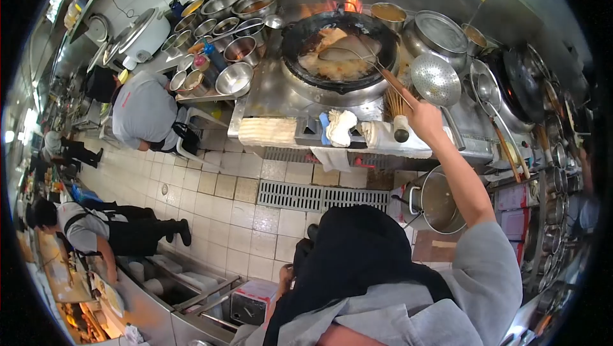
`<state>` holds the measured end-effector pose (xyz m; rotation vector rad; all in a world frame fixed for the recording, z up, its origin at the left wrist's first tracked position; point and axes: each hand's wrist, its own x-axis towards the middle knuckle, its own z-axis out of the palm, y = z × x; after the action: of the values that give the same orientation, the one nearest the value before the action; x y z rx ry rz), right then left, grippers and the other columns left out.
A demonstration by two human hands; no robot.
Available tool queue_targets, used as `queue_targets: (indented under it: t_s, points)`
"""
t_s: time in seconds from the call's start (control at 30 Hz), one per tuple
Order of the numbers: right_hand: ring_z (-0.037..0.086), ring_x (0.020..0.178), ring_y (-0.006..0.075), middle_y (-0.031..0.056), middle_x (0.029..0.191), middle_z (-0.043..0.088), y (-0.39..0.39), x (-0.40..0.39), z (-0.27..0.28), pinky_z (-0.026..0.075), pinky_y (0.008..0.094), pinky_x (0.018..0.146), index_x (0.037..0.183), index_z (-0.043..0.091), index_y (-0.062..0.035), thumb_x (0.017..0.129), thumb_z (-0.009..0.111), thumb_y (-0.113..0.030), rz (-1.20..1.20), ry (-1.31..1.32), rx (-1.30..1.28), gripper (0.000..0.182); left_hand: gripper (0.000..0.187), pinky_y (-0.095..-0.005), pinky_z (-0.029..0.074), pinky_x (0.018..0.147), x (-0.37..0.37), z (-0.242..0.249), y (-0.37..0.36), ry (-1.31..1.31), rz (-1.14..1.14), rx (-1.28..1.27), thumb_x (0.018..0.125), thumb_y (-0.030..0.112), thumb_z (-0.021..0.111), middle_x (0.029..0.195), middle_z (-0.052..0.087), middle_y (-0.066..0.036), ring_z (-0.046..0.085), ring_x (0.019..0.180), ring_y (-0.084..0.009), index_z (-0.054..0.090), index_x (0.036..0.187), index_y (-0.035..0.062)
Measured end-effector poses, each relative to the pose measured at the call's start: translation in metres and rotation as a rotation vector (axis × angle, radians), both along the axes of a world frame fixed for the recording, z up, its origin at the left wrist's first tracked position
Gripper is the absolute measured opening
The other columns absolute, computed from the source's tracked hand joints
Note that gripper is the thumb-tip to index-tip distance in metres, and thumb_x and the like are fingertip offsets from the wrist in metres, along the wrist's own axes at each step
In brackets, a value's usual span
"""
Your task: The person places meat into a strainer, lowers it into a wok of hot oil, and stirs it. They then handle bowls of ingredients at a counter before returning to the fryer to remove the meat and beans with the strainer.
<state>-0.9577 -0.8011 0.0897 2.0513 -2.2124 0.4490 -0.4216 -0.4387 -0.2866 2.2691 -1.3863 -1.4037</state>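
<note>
My right hand (424, 118) is wrapped round the wooden handle of a wire strainer (352, 54). The strainer's round head rests in a large black wok (297, 39), among food in bubbling liquid. Flames rise behind the wok. Just under my right hand lie a bamboo brush (399, 113) and white cloths (377, 135). A perforated ladle (435, 79) is to the right of the wok. My left hand (285, 277) hangs low beside my dark apron, its fingers curled; what it holds, if anything, is too small to make out.
Metal bowls (235, 79) crowd the counter left of the wok. A lidded pot (442, 31) stands right of it. A large pot (440, 205) sits low by my right arm. Co-workers (143, 109) are at the left. A floor grate (290, 195) crosses the tiles.
</note>
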Motion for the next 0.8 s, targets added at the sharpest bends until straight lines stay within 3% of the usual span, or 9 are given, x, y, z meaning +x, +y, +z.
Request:
queue_targets:
  t_s: [0.07,0.1,0.33,0.5,0.53,0.57,0.67,0.73,0.8]
  points:
    - [0.061,0.067,0.0366,0.0213,0.073,0.061,0.023,-0.004,0.02,0.049,0.0466,0.062,0.125,0.052,-0.0237,0.082,0.057,-0.022,-0.019,-0.066,0.002,0.044,0.033,-0.0336,0.05,0.053,-0.012,0.032,-0.027,0.072,0.123,0.021,0.08,0.024,0.06,0.078,0.064,-0.017,0.062,0.061,-0.0233,0.063,0.103,0.0002]
    - [0.06,0.076,0.0391,0.0226,0.083,0.062,0.033,0.0,0.046,0.047,0.0458,0.069,0.125,0.052,-0.0217,0.08,0.059,-0.019,-0.074,-0.151,0.093,0.045,0.033,-0.0327,0.049,0.049,-0.015,0.042,-0.039,0.106,0.182,0.032,0.079,0.022,0.062,0.074,0.063,-0.015,0.061,0.058,-0.0212,0.062,0.103,0.0005]
    - [0.06,0.086,0.0372,0.0213,0.094,0.063,0.088,-0.007,0.138,0.046,0.0411,0.077,0.122,0.055,-0.0117,0.08,0.059,-0.017,-0.032,-0.327,0.209,0.042,0.029,-0.0318,0.047,0.045,-0.017,0.066,-0.083,0.115,0.096,0.064,0.078,0.019,0.063,0.069,0.06,-0.012,0.057,0.055,-0.0192,0.06,0.099,-0.0008]
    - [0.063,0.089,0.031,0.0208,0.102,0.062,0.072,0.003,0.091,0.046,0.0339,0.077,0.124,0.052,-0.0087,0.079,0.062,-0.013,0.092,-0.363,0.162,0.046,0.029,-0.0321,0.048,0.045,0.008,0.01,-0.084,0.158,-0.098,-0.041,0.077,0.02,0.061,0.067,0.06,-0.012,0.057,0.053,-0.0203,0.06,0.098,-0.0012]
    - [0.062,0.089,0.0327,0.02,0.1,0.063,0.061,0.011,0.085,0.047,0.0389,0.08,0.125,0.052,-0.011,0.082,0.059,-0.021,0.005,-0.494,0.313,0.044,0.03,-0.032,0.048,0.045,0.01,0.009,-0.085,0.168,-0.088,-0.034,0.077,0.02,0.061,0.067,0.06,-0.012,0.057,0.053,-0.0203,0.059,0.098,-0.0014]
    - [0.062,0.091,0.0302,0.0196,0.104,0.063,0.049,0.006,0.046,0.046,0.0369,0.081,0.126,0.051,-0.0093,0.083,0.059,-0.021,0.138,-0.571,0.13,0.045,0.031,-0.0319,0.048,0.045,0.009,0.014,-0.088,0.177,-0.079,-0.027,0.077,0.02,0.061,0.067,0.06,-0.012,0.057,0.053,-0.0203,0.059,0.099,-0.0017]
    - [0.06,0.099,0.0275,0.0193,0.11,0.061,0.023,0.026,0.002,0.044,0.0332,0.085,0.124,0.051,-0.0043,0.084,0.06,-0.018,0.119,-0.808,0.065,0.044,0.033,-0.0315,0.048,0.044,-0.006,0.047,-0.103,0.169,-0.013,0.03,0.076,0.018,0.062,0.069,0.06,-0.012,0.058,0.053,-0.0196,0.058,0.102,-0.0028]
    - [0.061,0.086,0.0202,0.0146,0.097,0.065,0.006,0.03,-0.03,0.046,0.0305,0.076,0.126,0.049,-0.0045,0.085,0.058,-0.017,0.16,-0.962,-0.139,0.044,0.035,-0.0312,0.048,0.044,-0.008,0.058,-0.102,0.157,0.102,0.059,0.076,0.017,0.062,0.07,0.06,-0.012,0.058,0.054,-0.0187,0.057,0.104,-0.0036]
    - [0.057,0.076,0.0152,0.0091,0.086,0.063,-0.01,0.022,-0.042,0.045,0.0283,0.068,0.126,0.049,-0.0045,0.086,0.056,-0.017,0.053,-1.091,-0.124,0.043,0.036,-0.0311,0.048,0.045,-0.018,0.086,-0.099,0.124,0.179,0.05,0.076,0.015,0.062,0.071,0.06,-0.012,0.058,0.056,-0.018,0.056,0.107,-0.004]
